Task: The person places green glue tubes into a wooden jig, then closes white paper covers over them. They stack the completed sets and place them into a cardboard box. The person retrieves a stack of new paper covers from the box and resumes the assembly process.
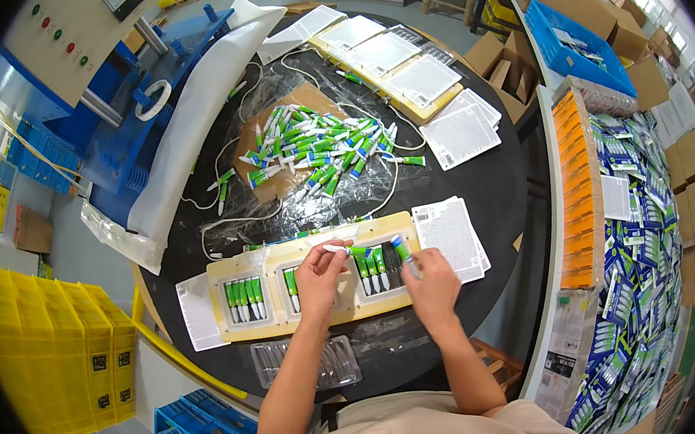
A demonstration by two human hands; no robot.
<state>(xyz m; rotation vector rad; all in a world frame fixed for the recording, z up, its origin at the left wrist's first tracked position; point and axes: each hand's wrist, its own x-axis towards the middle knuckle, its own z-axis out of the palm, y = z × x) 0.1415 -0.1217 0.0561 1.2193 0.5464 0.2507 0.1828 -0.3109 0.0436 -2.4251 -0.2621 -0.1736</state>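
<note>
The head view shows the left hand [321, 271] pinching a small white-capped tube [336, 248] above the beige jig tray [271, 268], which lies on the round black tabletop [501, 190]. The right hand [433, 282] grips a blue-tipped green tube [400, 246] at the tray's right compartment, where more tubes lie side by side. A pile of green tubes [316, 151] lies farther back on cardboard.

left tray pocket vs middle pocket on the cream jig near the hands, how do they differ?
The left pocket holds a full row of green-and-white tubes; the middle pocket shows only one or two.
The left pocket lies clear of both hands; the middle pocket sits right beside the left hand, which holds a white tube.
Both are rectangular recesses in the same cream jig, with tubes lying parallel.
</note>
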